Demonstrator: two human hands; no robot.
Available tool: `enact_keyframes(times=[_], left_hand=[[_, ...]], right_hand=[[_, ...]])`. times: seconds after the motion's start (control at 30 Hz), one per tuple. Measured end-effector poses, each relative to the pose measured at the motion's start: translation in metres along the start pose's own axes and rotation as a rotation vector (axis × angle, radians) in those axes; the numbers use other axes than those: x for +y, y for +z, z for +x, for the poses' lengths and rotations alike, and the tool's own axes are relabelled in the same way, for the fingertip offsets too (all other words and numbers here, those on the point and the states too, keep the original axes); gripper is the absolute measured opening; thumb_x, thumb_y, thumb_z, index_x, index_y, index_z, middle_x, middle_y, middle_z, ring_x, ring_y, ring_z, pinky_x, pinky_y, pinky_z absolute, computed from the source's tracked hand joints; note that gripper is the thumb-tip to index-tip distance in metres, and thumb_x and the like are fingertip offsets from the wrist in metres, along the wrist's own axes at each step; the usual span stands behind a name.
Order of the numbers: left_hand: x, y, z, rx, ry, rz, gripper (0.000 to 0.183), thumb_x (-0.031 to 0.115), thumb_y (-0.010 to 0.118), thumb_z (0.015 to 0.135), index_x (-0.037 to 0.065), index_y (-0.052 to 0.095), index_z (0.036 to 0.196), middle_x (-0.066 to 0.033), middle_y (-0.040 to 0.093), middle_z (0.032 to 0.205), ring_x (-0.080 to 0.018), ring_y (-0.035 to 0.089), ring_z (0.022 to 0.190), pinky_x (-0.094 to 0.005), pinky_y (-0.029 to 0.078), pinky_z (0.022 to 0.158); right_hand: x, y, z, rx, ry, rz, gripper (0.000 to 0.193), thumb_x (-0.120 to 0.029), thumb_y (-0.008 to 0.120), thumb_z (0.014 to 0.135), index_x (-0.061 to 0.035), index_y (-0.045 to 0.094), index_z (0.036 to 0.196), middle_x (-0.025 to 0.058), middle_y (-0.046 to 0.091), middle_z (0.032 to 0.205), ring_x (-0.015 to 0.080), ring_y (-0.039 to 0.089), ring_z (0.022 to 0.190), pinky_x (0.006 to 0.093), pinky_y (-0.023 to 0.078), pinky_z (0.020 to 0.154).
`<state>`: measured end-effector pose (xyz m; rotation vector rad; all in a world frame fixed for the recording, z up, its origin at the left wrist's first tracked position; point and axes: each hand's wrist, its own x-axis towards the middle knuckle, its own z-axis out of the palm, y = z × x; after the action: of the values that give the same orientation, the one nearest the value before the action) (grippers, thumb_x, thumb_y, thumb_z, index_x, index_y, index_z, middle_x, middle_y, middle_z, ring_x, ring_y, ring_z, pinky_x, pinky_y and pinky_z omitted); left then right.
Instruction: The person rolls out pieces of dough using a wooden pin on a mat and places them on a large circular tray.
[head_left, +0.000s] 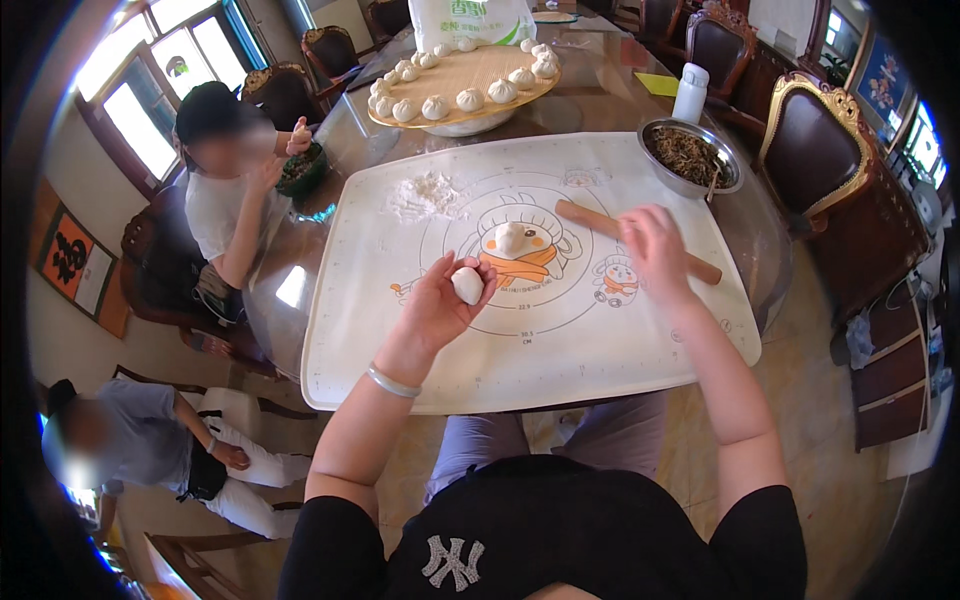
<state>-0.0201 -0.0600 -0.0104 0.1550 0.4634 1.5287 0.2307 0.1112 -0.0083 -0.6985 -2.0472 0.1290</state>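
Head view: left hand (440,300) raised palm-up over the near-left part of the white pastry mat (600,350), fingers curled around a small dough ball (467,285) that sits at the fingertips, held off the mat. Silver bangle (392,382) on that wrist. Right hand (655,245) lies palm-down, fingers spread fairly wide, on the wooden rolling pin (640,240); pin lies at a slant on the mat, one end poking out left of the hand, the other end out to the right and nearer the person. Whether the fingers actually grip the pin or just rest on it, cannot tell. Second dough lump (512,238) sits on the mat between the two hands, just beyond the left hand's fingertips, left of the right hand, not touched by either. Flour pile (428,193) on the mat further beyond the left hand, well apart. Metal bowl (690,157) with dark shredded filling stands beyond the right hand, at the mat's far right corner; a white bottle (691,93) just behind it. Round tray (470,80) with shaped buns (470,98) around its rim sits far beyond both hands, past the mat. Another person (235,180) sits at the table off to the left side, own hands raised near a green bowl (303,170). A third person (150,450) sits low to the left, away from the table.
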Motion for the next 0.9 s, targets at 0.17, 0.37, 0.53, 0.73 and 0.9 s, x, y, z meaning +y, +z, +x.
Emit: enact_keyframes(times=[0.17,0.37,0.53,0.73,0.9], left_hand=[[-0.034,0.022,0.002,0.18,0.035,0.025,0.034,0.016,0.04,0.092,-0.004,0.045,0.12,-0.0162,0.053,0.119,-0.0282,0.051,0.111,-0.0374,0.042,0.098],[-0.05,0.075,-0.018,-0.224,-0.041,-0.05,0.05,0.035,0.03,0.095,0.0,0.034,0.132,-0.017,0.041,0.132,-0.0271,0.041,0.122,-0.0397,0.034,0.103],[-0.06,0.037,-0.016,-0.375,-0.055,0.073,0.062,0.046,0.032,0.093,0.001,0.029,0.135,-0.0174,0.035,0.137,-0.0276,0.036,0.127,-0.0406,0.029,0.106],[-0.066,0.049,-0.019,-0.405,-0.03,0.292,0.059,0.042,0.026,0.095,0.0,0.024,0.138,-0.0132,0.027,0.143,-0.0235,0.027,0.132,-0.0359,0.028,0.105],[-0.066,0.041,-0.018,-0.459,0.004,0.419,0.062,0.045,0.022,0.096,0.002,0.019,0.141,-0.0125,0.024,0.146,-0.0237,0.02,0.136,-0.0379,0.023,0.107]], right_hand=[[-0.126,0.014,0.03,-0.103,-0.423,0.332,0.028,-0.015,0.061,0.077,-0.006,0.058,0.104,0.0111,0.057,0.11,0.0288,0.053,0.103,0.0426,0.037,0.094],[-0.162,0.042,0.007,-0.228,-0.486,0.387,0.049,-0.032,0.054,0.084,-0.0081,0.048,0.126,0.0122,0.046,0.13,0.0269,0.042,0.123,0.0479,0.026,0.104],[-0.166,0.042,0.018,-0.29,-0.536,0.271,0.048,-0.033,0.053,0.084,-0.0085,0.05,0.125,0.0139,0.048,0.128,0.0276,0.041,0.124,0.0489,0.026,0.104],[-0.187,0.037,-0.006,-0.3,-0.654,0.397,0.048,-0.033,0.051,0.084,-0.011,0.049,0.127,0.0131,0.045,0.133,0.026,0.042,0.124,0.0484,0.025,0.103],[-0.166,0.039,0.02,-0.337,-0.519,0.118,0.055,-0.043,0.045,0.086,-0.0119,0.045,0.131,0.0115,0.04,0.137,0.0251,0.034,0.13,0.0516,0.023,0.104]])
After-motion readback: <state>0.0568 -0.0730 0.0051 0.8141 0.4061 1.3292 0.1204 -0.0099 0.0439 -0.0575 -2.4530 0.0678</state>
